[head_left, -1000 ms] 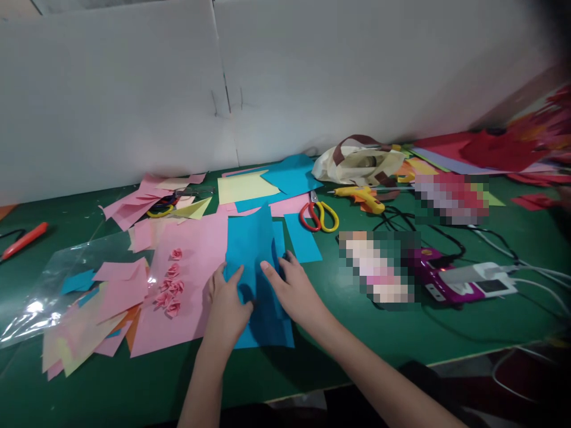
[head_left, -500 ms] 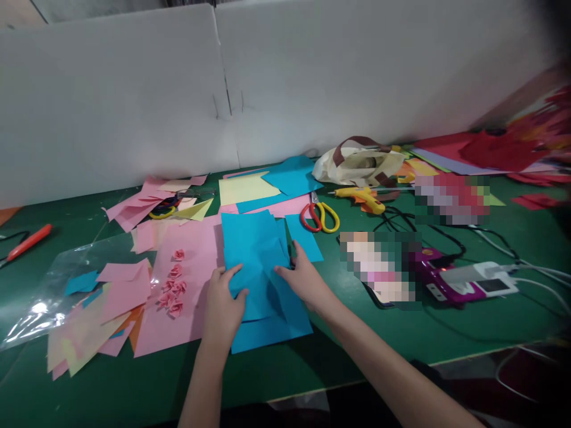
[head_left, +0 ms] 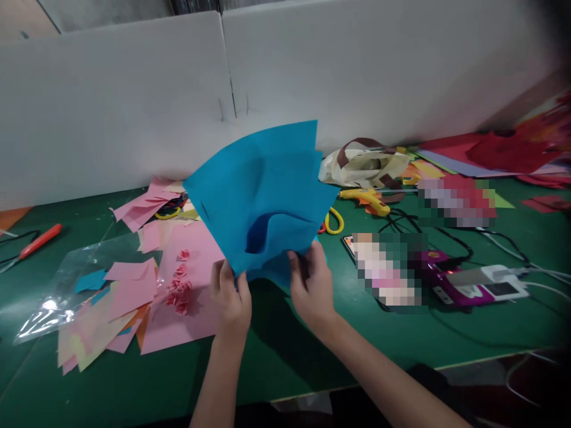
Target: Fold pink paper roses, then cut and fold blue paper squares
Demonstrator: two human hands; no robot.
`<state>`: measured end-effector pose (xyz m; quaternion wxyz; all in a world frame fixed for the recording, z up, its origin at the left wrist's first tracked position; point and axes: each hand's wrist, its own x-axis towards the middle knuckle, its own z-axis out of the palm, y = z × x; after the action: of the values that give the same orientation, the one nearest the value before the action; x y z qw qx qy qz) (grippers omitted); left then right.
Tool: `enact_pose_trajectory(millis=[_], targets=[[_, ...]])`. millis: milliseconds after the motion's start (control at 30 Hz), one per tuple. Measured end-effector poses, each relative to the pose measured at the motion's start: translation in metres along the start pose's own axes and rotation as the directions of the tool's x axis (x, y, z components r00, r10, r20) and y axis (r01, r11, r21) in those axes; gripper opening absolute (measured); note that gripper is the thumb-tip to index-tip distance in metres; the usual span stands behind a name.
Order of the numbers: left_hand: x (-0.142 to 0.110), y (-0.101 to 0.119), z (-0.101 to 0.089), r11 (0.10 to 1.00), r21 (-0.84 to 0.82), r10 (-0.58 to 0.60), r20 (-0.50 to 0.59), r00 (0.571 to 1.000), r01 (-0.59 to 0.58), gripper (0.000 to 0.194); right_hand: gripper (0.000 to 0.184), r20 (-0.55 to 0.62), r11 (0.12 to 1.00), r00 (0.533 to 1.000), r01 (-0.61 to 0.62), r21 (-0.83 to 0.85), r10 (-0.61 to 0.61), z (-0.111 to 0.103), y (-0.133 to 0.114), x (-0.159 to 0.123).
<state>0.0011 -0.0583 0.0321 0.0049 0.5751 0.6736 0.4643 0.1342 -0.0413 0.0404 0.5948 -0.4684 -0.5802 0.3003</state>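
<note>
Several blue paper sheets (head_left: 267, 178) are raised off the green table, their far edges tilted up and fanned apart, with a bulge in the middle. My left hand (head_left: 232, 297) is closed on their lower left corner. On the lower right edge, my right hand (head_left: 312, 285) pinches the same sheets, thumb on top. To the left lies a pink sheet (head_left: 187, 321) carrying several small pink paper roses (head_left: 179, 288). Behind the raised paper, the yellow handle of the scissors (head_left: 334, 221) shows; their blades are hidden.
Paper scraps (head_left: 111, 309) and a clear plastic sleeve (head_left: 49, 303) lie left. On the right are a yellow glue gun (head_left: 368, 200), a phone (head_left: 381, 273), a purple power strip (head_left: 473, 295) with cables, and a cloth bag (head_left: 363, 166). A white partition (head_left: 134, 113) stands behind.
The blue sheets lay on the table under my hands, and one flap swung open to the right. Both hands have since gripped the stack's near side and lifted it, covering most of the scissors.
</note>
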Motion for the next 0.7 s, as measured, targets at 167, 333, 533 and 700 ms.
enact_pose_trajectory(millis=[167,333,533,700], targets=[[0.006,0.005,-0.007,0.964,-0.050,-0.253,0.135,0.958,0.262,0.030,0.011,-0.072,0.995,0.993,-0.088,0.040,0.090,-0.003,0.003,0.009],[0.006,0.006,-0.007,0.945,-0.037,-0.313,0.194,0.930,0.326,0.035,0.015,-0.062,0.993,0.992,-0.104,0.065,0.108,-0.005,0.003,0.012],[0.006,0.000,-0.006,0.938,-0.137,-0.294,0.176,0.940,0.319,0.028,0.028,-0.039,0.986,0.998,-0.043,0.161,0.050,-0.002,0.001,0.006],[0.006,0.000,-0.003,0.925,-0.240,-0.268,0.133,0.954,0.293,0.024,0.036,-0.081,0.991,0.996,-0.030,0.132,0.041,-0.005,-0.001,0.008]])
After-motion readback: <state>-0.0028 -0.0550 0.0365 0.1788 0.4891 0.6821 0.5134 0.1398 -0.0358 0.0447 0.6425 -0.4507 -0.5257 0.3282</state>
